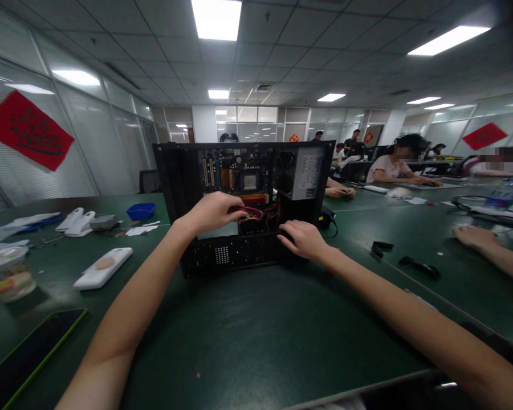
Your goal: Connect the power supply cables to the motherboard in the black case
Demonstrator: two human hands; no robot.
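An open black metal computer case [243, 208] stands upright in the middle of the matte dark green desk [256, 336], its boxy frame showing a circuit board and a grey power-supply block. The left hand [214, 212] reaches inside, fingers curled around a tangled bundle of red and yellow wires [260, 215]. The right hand [304, 239] lies palm-down with fingers loosely spread on the case's perforated near edge, just right of the wires.

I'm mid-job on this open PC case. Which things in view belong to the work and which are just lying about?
In use:
computer case
cable bundle, gripped by left hand
right hand, resting on the case's lower edge

Lying about:
white plastic cover
blue tray
phone
black clips
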